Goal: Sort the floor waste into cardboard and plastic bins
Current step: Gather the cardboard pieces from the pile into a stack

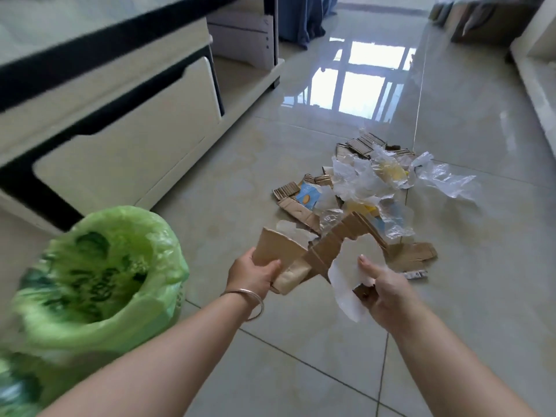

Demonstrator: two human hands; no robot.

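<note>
Both arms stretched fwd. Left hand grips torn cardboard; right hand pinches white plastic w/ a cardboard scrap. Green-bagged bin at left, blurred, partly cut off. Waste pile beyond on glossy tile floor; cabinet left.

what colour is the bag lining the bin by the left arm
Green, translucent plastic with darker green print, on the bin liner; seen in the head view, though blurred.
</note>
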